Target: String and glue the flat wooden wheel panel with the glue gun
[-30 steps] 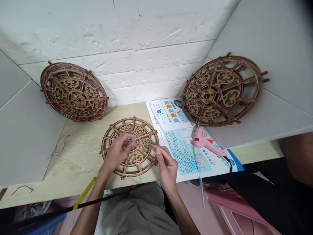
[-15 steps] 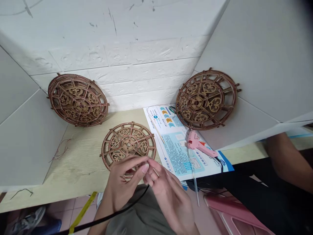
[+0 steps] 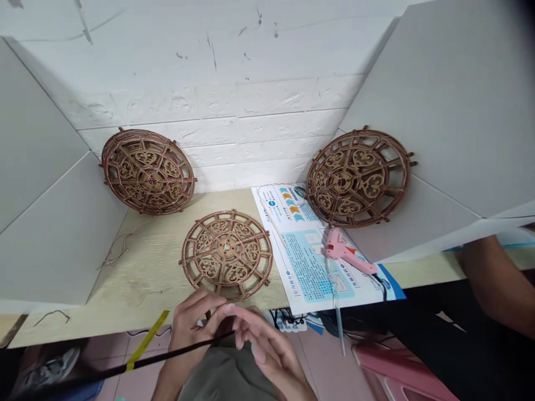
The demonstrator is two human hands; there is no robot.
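Fingers of the left hand and right hand curl close together; a black cord crosses them, so what they hold is hard to see.
A round wooden wheel lies flat on the worktop, just past them.

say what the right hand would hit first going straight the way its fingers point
The left hand, most likely: its fingertips sit just ahead of the right hand, though depth is unclear. Beyond lies the wooden openwork disc.
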